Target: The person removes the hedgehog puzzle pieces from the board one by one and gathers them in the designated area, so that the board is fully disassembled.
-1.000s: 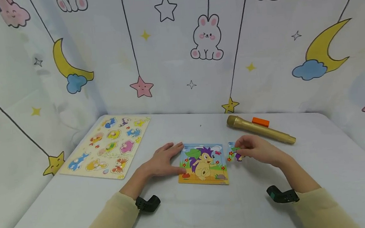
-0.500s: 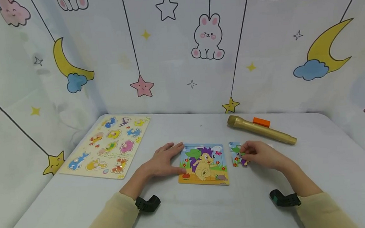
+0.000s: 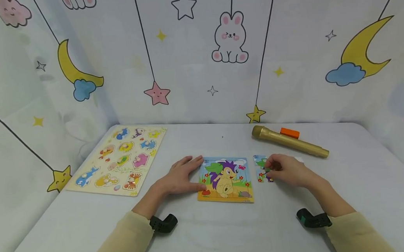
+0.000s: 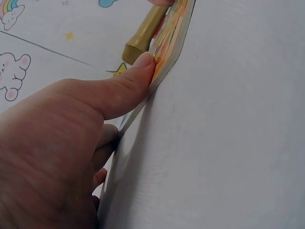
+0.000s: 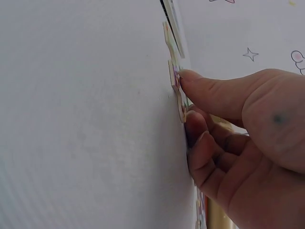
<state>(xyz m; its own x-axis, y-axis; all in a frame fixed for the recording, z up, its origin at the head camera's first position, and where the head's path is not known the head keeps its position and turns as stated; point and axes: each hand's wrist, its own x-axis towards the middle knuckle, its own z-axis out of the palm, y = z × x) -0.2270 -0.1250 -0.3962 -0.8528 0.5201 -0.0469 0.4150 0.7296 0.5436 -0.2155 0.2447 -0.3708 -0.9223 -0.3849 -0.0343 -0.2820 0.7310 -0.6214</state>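
Hedgehog puzzle board (image 3: 228, 180) is set flat on the tabletop (image 3: 230, 233), approx. midway betw. L and R edges; just beside it, toward the R edge, loose puzzle pcs (image 3: 259, 173) are pinched betw. thumb and fingers of the R hand (image 3: 289, 170); whether one pc or several joined can't be told. L hand (image 3: 182, 177) is spread along the board's L side, thumb laid on its face. Slippage is judged the main risk: pcs are gripped nr. one side only, so could be tipped or, if joined, pulled apart by a quick lift; board could be swivelled if pushed, being steadied on its L side only. Long axis of the pcs, as far as seen, is aligned far edge to near edge, blue end toward the far edge, though the R part is hidden by the grip. Board is nearly sq., no clear long axis; its picture is shown upright, head toward far edge, snout toward R edge. Gold mic (image 3: 291, 141) and orange block (image 3: 289, 132) are laid nr. far edge, R half; animal board (image 3: 120, 161) by far L corner.
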